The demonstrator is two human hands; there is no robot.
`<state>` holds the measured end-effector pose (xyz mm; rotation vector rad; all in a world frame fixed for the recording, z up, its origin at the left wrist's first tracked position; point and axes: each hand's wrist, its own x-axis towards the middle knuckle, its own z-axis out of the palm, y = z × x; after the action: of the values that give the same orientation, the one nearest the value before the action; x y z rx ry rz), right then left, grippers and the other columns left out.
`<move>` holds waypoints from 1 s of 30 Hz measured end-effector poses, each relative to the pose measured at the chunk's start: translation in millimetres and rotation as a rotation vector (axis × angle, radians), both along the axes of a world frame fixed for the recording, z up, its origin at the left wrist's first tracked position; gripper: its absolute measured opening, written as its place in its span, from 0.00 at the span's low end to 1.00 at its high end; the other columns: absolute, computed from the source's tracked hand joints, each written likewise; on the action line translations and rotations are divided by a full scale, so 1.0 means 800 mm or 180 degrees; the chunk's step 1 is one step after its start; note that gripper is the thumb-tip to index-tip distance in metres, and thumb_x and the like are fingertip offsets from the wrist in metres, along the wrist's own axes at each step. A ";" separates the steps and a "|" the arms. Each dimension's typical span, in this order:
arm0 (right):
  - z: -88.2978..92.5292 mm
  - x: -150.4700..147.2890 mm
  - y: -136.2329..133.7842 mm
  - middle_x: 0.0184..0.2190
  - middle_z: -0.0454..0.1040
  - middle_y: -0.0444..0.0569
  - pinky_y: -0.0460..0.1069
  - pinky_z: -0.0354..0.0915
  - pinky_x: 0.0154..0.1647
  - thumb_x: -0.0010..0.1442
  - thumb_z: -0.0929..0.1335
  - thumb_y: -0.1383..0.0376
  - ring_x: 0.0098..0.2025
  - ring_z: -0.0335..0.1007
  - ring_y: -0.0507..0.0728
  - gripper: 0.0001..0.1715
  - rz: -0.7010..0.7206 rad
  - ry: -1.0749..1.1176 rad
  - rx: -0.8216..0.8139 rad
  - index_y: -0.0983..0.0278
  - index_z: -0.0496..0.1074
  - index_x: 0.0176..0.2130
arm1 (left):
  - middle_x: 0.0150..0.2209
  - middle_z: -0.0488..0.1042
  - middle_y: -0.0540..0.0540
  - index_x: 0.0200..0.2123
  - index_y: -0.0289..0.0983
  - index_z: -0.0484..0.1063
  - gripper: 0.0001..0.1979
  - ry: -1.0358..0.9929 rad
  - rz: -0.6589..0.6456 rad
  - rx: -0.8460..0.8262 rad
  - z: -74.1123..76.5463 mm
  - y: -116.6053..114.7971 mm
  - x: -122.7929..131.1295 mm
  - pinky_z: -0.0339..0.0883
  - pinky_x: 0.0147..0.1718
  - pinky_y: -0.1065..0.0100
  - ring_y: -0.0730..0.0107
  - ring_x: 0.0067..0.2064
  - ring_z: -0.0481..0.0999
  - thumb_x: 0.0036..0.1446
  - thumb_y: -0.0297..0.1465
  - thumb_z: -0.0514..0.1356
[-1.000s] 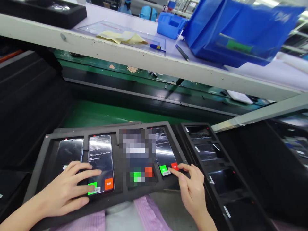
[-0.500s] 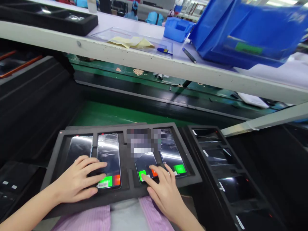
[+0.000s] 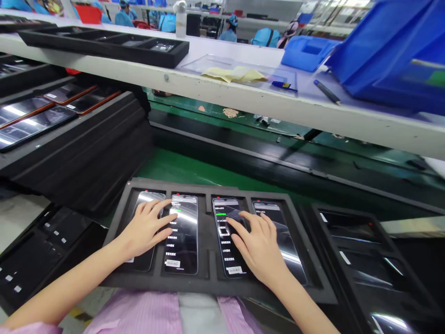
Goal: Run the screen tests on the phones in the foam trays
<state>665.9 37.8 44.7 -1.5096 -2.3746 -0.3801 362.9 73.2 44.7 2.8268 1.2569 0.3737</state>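
Observation:
A black foam tray (image 3: pixel 205 280) lies before me with several smartphones in its slots. My left hand (image 3: pixel 148 229) is over the two phones on the left, fingers spread, partly covering the leftmost phone (image 3: pixel 142 260). Its fingertips reach onto the lit screen of the inner left phone (image 3: pixel 186 243), which lists lines of text. Fingers apart, my right hand (image 3: pixel 259 241) hovers at or touches the inner right phone (image 3: pixel 225 241), whose screen shows a similar list with one green line. Its other fingers extend over the rightmost phone (image 3: pixel 290 246). Neither hand grasps anything.
More phone trays stand at the right (image 3: pixel 351 273) and in a stack (image 3: pixel 104 134) at the left. A white shelf (image 3: pixel 222 95) crosses ahead, bearing a black tray (image 3: pixel 174 58), yellow paper (image 3: pixel 234 74), a pen (image 3: pixel 327 92) and blue bins (image 3: pixel 308 51). People sit farther back.
The view has swung left. My hands have shifted from the lower screens to higher up on them. The green and red blocks are gone, and text lists show on the screens instead.

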 end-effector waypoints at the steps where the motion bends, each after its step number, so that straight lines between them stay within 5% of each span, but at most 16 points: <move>1: -0.002 -0.002 0.001 0.45 0.67 0.55 0.62 0.53 0.54 0.65 0.55 0.62 0.48 0.60 0.60 0.20 -0.0025 -0.0018 -0.0059 0.60 0.71 0.46 | 0.56 0.62 0.39 0.50 0.45 0.68 0.17 0.0011 -0.0007 -0.0026 0.001 0.000 0.000 0.59 0.44 0.52 0.53 0.52 0.61 0.63 0.35 0.46; 7: -0.002 0.011 -0.003 0.48 0.65 0.55 0.62 0.53 0.55 0.65 0.55 0.60 0.51 0.59 0.60 0.20 -0.0208 0.0022 -0.0228 0.60 0.69 0.47 | 0.57 0.60 0.40 0.53 0.45 0.66 0.18 -0.0110 0.0028 -0.0008 -0.003 -0.002 -0.005 0.59 0.45 0.52 0.54 0.53 0.60 0.63 0.33 0.46; 16: -0.014 0.064 -0.022 0.46 0.64 0.56 0.63 0.58 0.49 0.65 0.54 0.61 0.48 0.60 0.62 0.21 -0.1336 0.0173 0.0044 0.62 0.71 0.43 | 0.54 0.65 0.43 0.48 0.47 0.70 0.16 -0.0444 -0.0116 0.0167 -0.003 -0.005 -0.005 0.56 0.45 0.56 0.57 0.51 0.61 0.63 0.32 0.47; 22: -0.005 0.071 -0.059 0.47 0.64 0.54 0.63 0.56 0.49 0.65 0.54 0.60 0.49 0.60 0.63 0.19 -0.1589 0.0662 0.0078 0.59 0.69 0.46 | 0.50 0.70 0.48 0.41 0.47 0.73 0.12 -0.0514 -0.1224 -0.0105 0.004 -0.016 -0.007 0.56 0.47 0.60 0.61 0.50 0.64 0.60 0.32 0.52; 30: -0.014 0.078 -0.098 0.48 0.63 0.53 0.62 0.57 0.48 0.60 0.60 0.57 0.48 0.60 0.63 0.16 -0.1704 0.0728 -0.0087 0.57 0.66 0.47 | 0.48 0.72 0.48 0.38 0.46 0.75 0.09 -0.0537 -0.1477 -0.0421 0.004 -0.020 -0.006 0.56 0.47 0.60 0.59 0.49 0.66 0.56 0.33 0.55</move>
<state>728.5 -40.5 33.4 -2.0699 -1.7878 -0.2694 357.8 57.0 47.7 2.7829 0.5477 0.4712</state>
